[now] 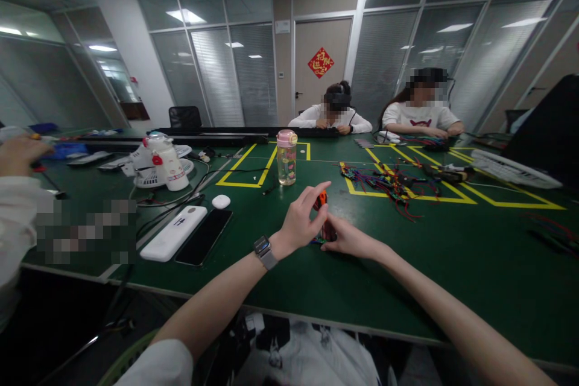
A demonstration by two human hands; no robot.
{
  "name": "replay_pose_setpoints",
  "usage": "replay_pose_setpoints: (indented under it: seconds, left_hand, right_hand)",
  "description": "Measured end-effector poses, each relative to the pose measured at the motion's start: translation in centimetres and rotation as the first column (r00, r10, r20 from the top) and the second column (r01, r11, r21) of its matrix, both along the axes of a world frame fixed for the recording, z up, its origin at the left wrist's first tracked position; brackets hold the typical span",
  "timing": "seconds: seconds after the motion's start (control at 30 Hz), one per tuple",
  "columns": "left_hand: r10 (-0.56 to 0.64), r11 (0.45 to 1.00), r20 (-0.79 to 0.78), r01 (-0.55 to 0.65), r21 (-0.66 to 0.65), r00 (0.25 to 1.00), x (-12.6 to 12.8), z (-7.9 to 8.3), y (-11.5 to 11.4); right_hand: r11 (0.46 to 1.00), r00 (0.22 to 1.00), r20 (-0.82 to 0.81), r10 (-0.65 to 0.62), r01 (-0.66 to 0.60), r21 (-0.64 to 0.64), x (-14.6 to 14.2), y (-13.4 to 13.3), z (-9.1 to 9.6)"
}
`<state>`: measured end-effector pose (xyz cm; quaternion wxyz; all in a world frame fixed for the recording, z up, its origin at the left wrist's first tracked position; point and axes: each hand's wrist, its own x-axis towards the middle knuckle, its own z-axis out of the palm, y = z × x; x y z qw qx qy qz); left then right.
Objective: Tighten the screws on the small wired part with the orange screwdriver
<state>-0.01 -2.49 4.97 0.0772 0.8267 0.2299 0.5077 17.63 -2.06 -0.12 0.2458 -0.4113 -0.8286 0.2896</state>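
Note:
Both my hands meet over the green table (pixel 452 277), a little ahead of its near edge. My left hand (pixel 304 217), with a watch (pixel 265 251) on its wrist, is curled around a small orange part (pixel 321 198) held upright. My right hand (pixel 347 237) lies low on the table with its fingers closed on a small dark piece with coloured bits (pixel 324 234) just under the orange part. What exactly the two pieces are is too small to tell.
A pink-capped clear bottle (pixel 286 157) stands behind my hands. To the left lie a white power bank (pixel 174 232), a black phone (pixel 204 237), cables and a white fan-like device (pixel 161 163). A tangle of coloured wires (pixel 392 181) lies at right. Two people sit opposite; another person's arm is at far left.

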Motion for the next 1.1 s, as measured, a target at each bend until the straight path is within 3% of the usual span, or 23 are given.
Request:
replay_pose_setpoints:
  seconds: [0.3,0.8,1.1]
  left_hand:
    - [-0.027,1.000,-0.009,0.027,-0.007,1.000,0.1,0.0,-0.2]
    - [-0.068,0.997,0.015,0.067,0.023,0.998,0.2,-0.1,-0.2]
    - [-0.117,0.992,0.060,0.120,-0.050,0.991,0.1,0.2,-0.3]
  right_hand:
    - [0.998,0.993,0.102,-0.057,0.061,-0.033,0.0,-1.0,0.8]
    - [1.000,0.975,0.224,-0.016,0.011,0.024,-0.2,-1.9,1.2]
    - [0.999,0.978,0.206,-0.005,-0.003,0.040,0.0,-1.7,0.6]
